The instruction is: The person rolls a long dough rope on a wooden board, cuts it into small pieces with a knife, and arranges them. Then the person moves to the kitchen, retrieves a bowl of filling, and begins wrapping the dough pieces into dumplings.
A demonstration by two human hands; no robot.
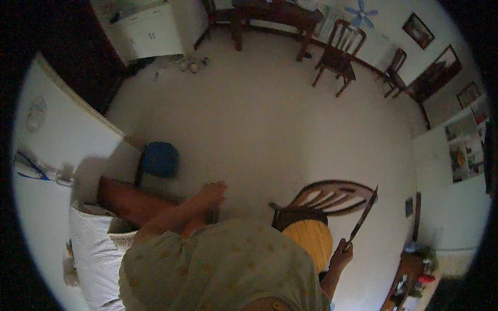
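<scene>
My left hand (pixel 213 193) is out in front of me on the left with nothing in it, its fingers extended. It shows above a reddish-brown wooden furniture piece (pixel 124 200); whether it touches the wood I cannot tell. On the right, my right hand (pixel 342 254) grips the lower end of a long, thin, pointed knife (pixel 363 219), its tip up and away from me. Just left of that hand is a round, light-wood board (pixel 309 241), partly hidden by my shirt. Directly beyond it stands a dark wooden chair (pixel 334 198) with a slatted back.
A blue-seated stool or chair (pixel 160 159) stands near the left wall. White quilted cloth (pixel 97 252) covers furniture at lower left. A dark table (pixel 272 13) and a wooden chair (pixel 338 62) stand at the far wall. A cluttered wooden shelf (pixel 410 268) is at lower right.
</scene>
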